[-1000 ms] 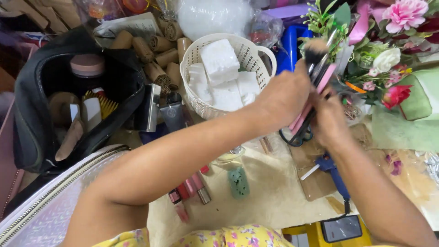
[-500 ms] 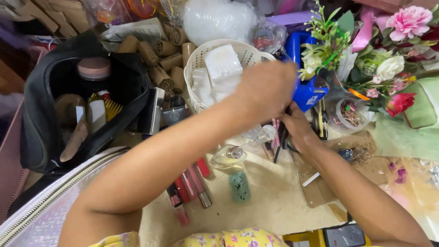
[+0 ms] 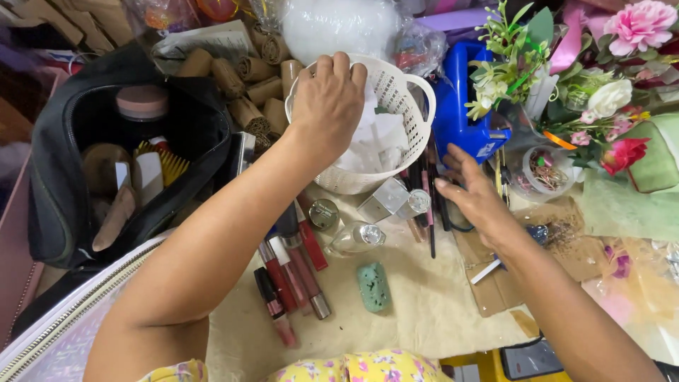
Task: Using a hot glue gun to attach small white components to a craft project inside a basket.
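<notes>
Cream cloth (image 3: 424,311) on a crowded table, both hands at work above it.

Nearest lie the lip gloss tubes (image 3: 290,276) and a small green block (image 3: 373,286); past them the right hand (image 3: 475,198) hovers open and empty over the pencils (image 3: 428,205). Farther back the left hand (image 3: 329,106) reaches into the white basket (image 3: 396,99), fingers curled among white sponges (image 3: 375,134); whether it grips one I cannot tell. I'd pinch one sponge lightly and steady the basket. Beyond stand a blue box (image 3: 460,106), a black bag (image 3: 85,141) and flowers (image 3: 622,42).
</notes>
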